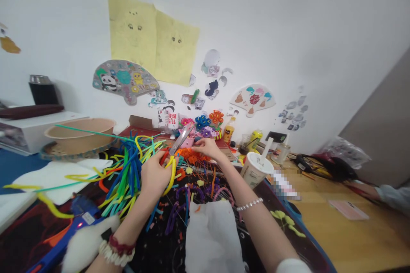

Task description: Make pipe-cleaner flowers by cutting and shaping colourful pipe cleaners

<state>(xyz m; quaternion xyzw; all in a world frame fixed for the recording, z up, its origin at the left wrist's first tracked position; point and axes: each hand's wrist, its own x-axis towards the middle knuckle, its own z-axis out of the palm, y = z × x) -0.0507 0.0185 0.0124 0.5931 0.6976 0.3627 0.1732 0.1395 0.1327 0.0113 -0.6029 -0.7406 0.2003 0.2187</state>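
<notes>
one camera, worn on the person's head, looks forward and down over both forearms (265, 234), which enter nearest, from the bottom edge. the left hand (156, 175) and right hand (209, 148) lie farther off, near mid-frame; beyond, the wall (256, 17) fills the upper half.

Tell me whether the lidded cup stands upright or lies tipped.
Upright: the cup has its lid on top, and the straw points up.

There are two yellow sheets (133, 38) and two fan-shaped pictures (125, 81). I count one each of scissors (182, 138), glue gun (68, 236), basin (80, 138) — and white straw cup (254, 171).
</notes>
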